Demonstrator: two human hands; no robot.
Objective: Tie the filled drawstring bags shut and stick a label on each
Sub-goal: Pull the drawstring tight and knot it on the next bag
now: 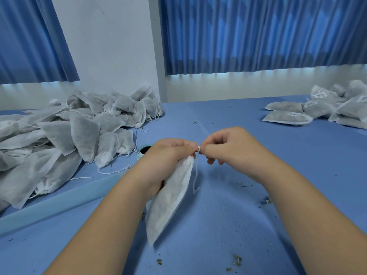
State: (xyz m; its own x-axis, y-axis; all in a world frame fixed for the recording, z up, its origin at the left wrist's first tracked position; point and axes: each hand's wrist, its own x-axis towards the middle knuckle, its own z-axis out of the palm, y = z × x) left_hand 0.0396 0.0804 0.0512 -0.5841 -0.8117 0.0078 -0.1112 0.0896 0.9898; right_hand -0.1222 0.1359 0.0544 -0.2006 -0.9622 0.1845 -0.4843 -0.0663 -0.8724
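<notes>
Both bare forearms reach forward; the left hand (170, 155) grips the bag (168, 199) by its neck, and the right hand (228, 147) pinches its drawstring (195, 175).

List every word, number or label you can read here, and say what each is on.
Nothing is legible.
Top label, on a bag in the right pile: dark print, too blurred to read.
Middle label, on the bag below it: blurred.
Front label, on the nearest bag: blurred.
Edge label, at the frame's right edge: blurred.
Left pile and held bag: no labels visible.
</notes>
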